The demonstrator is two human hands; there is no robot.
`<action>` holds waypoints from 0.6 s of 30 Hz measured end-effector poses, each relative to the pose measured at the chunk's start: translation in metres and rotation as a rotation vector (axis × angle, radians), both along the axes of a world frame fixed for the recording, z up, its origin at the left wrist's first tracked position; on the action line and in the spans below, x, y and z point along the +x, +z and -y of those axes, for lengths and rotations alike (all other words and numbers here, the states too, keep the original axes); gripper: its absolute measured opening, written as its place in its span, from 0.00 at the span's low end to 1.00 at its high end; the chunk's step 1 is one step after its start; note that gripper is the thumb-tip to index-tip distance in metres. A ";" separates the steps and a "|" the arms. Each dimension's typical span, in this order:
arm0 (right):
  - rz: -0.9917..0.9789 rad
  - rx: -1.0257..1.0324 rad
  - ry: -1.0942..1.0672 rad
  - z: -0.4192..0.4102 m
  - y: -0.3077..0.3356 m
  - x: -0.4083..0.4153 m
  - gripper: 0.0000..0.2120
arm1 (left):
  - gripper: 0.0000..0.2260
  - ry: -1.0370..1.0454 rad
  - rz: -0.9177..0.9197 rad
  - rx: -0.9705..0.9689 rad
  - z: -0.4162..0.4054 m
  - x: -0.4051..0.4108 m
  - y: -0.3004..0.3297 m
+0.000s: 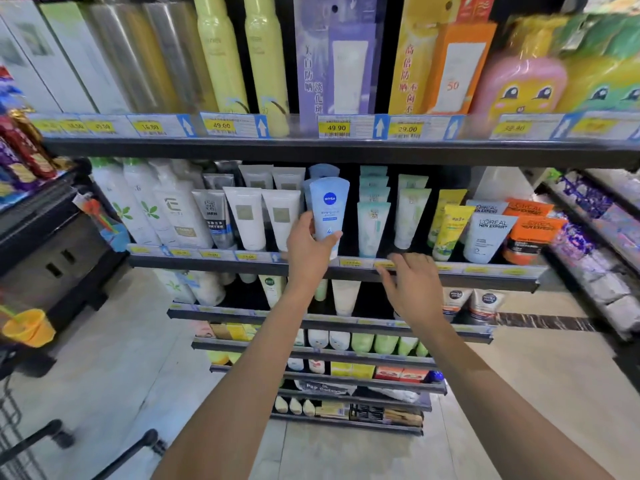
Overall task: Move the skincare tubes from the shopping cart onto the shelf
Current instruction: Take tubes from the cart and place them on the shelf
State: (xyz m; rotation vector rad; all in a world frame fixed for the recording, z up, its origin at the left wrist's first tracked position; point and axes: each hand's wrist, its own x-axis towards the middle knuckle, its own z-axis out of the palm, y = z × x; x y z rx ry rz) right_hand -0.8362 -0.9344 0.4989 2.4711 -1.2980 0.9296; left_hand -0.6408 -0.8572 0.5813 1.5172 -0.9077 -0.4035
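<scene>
My left hand [308,251] grips a light blue Nivea tube [328,209] by its lower end and holds it upright at the middle shelf [485,277], in front of more blue tubes in the same row. Mint green tubes [372,223] stand just to its right. My right hand [412,284] hovers with spread, relaxed fingers at the shelf's front rail, below the green tubes, holding nothing. A corner of the shopping cart [20,441] shows at the bottom left; its contents are out of view.
White tubes [263,216] and bottles fill the shelf to the left, yellow, L'Oreal grey and orange tubes [526,233] to the right. Tall yellow spray cans and boxed sunscreens stand on the shelf above. Lower shelves hold more tubes. A yellow cup [29,327] hangs at left.
</scene>
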 end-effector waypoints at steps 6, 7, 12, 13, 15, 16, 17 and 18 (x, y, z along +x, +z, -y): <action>0.014 0.018 0.015 0.004 -0.006 -0.001 0.16 | 0.19 0.052 -0.003 0.007 0.007 0.000 -0.005; 0.013 0.017 0.015 0.004 -0.006 -0.001 0.16 | 0.19 0.060 -0.002 0.012 0.008 0.001 -0.004; 0.012 -0.003 0.008 0.004 -0.007 0.000 0.16 | 0.20 0.073 0.025 0.053 0.015 0.002 -0.005; 0.009 -0.003 0.009 0.005 -0.008 0.000 0.16 | 0.20 0.072 0.045 0.062 0.017 0.003 -0.005; 0.005 -0.007 0.005 0.006 -0.008 0.001 0.16 | 0.20 0.074 0.090 0.087 0.021 0.004 -0.007; 0.006 -0.010 0.005 0.006 -0.008 0.001 0.16 | 0.20 0.077 0.105 0.106 0.022 0.004 -0.009; 0.010 -0.014 0.006 0.006 -0.009 0.001 0.16 | 0.19 0.080 0.119 0.129 0.022 0.004 -0.012; 0.016 -0.020 0.009 0.006 -0.009 0.001 0.16 | 0.19 0.083 0.138 0.154 0.022 0.005 -0.015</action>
